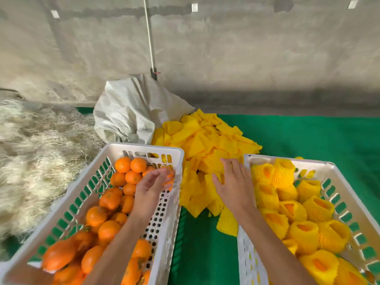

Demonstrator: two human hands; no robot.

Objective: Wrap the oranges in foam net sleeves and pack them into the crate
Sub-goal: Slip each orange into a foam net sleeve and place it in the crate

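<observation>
At ten to eleven o'clock on my view I see a pale concrete wall filling the whole upper half, stained with a darker horizontal streak near the top. A thin light pole runs down it at twelve o'clock, ending in a dark clamp. Three small white tabs sit along the top of the wall. Just below the pole, a crumpled white woven sack slumps against the wall. At nine o'clock lies a heap of pale, straw-like fibre. A green cloth covers the surface from three o'clock down to six.
</observation>
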